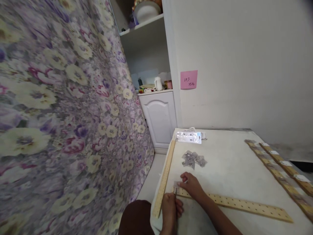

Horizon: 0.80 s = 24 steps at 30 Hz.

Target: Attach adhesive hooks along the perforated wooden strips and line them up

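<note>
My left hand [171, 205] is at the near left corner of the white table [230, 163], fingers pinched on a small dark metal piece I cannot name. My right hand [192, 185] rests on the left end of a perforated wooden strip [244, 205], fingers curled and pressing it down; a small clear bag seems to lie under them. A second perforated wooden strip [165, 178] runs along the table's left edge. A heap of small clear bags with metal parts [193, 160] lies just beyond my right hand.
A clear blister pack [188, 137] lies at the far left corner. Two more wooden strips with white tags [281, 169] lie at the right. A floral fabric [61, 114] fills the left. White cabinet [160, 117] and pink note [188, 79] stand behind.
</note>
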### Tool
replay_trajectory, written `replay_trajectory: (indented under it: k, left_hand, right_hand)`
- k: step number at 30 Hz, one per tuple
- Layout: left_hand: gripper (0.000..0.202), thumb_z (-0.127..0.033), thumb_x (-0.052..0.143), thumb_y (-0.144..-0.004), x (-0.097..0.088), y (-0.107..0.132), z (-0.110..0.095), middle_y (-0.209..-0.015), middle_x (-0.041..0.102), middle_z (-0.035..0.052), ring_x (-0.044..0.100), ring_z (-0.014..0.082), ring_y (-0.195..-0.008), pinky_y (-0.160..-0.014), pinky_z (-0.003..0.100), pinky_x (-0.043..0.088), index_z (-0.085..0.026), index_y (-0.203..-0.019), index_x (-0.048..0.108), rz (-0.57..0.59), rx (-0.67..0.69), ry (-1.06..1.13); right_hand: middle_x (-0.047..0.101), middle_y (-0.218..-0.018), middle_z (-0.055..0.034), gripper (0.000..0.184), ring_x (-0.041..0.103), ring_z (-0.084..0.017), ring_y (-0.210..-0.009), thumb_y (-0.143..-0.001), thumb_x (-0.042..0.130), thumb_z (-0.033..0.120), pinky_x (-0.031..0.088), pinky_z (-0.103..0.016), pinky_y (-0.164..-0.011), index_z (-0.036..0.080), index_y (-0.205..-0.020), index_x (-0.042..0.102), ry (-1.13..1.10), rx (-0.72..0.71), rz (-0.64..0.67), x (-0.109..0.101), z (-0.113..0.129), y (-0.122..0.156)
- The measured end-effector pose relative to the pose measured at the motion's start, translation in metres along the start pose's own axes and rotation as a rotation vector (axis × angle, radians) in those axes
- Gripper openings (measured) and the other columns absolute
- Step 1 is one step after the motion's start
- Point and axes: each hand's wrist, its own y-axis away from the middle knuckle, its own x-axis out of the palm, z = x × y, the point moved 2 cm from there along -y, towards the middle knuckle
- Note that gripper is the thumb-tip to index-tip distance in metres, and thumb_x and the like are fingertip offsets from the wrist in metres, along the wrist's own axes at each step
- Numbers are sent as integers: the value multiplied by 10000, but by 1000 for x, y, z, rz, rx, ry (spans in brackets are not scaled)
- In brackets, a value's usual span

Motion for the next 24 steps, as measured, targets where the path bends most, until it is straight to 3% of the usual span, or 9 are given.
replay_trajectory:
  k: [2,5,11,16,24]
  left_hand:
    - [262,-436,415,-684,-1,2,-1,-413,553,-19,403,67,-273,-316,187,215,-199,-579,459,0,4,12]
    - [248,-434,428,-686,-1,5,-2,-448,578,-19,424,67,-295,-325,183,229,-198,-617,463,-1,13,29]
    - [251,-450,456,-697,-2,5,-1,-462,578,-31,426,63,-310,-327,181,236,-207,-634,441,-2,15,45]
    - [331,-526,486,-698,-2,6,-1,-463,567,-41,419,57,-308,-321,172,231,-203,-638,444,17,30,63]
    - [441,-619,517,-650,0,0,-1,-464,561,-59,406,65,-287,-293,168,213,-199,-774,467,32,33,64]
  right_hand:
    - [616,-876,-36,263,572,-165,-790,-709,571,321,421,-266,-740,182,-931,586,8,-7,-17,-16,-7,6]
    - [608,-856,-41,270,554,-195,-797,-620,636,285,410,-294,-739,188,-869,598,73,-3,-21,-49,-26,29]
    - [605,-963,-51,361,520,-248,-909,-552,640,263,375,-340,-783,228,-911,624,408,59,29,-99,-68,81]
    - [610,-972,-43,281,525,-227,-920,-630,519,203,369,-327,-800,250,-886,623,410,49,18,-102,-81,83]
    - [618,-979,-50,262,531,-238,-925,-637,532,199,383,-335,-825,262,-873,626,347,93,-16,-91,-77,78]
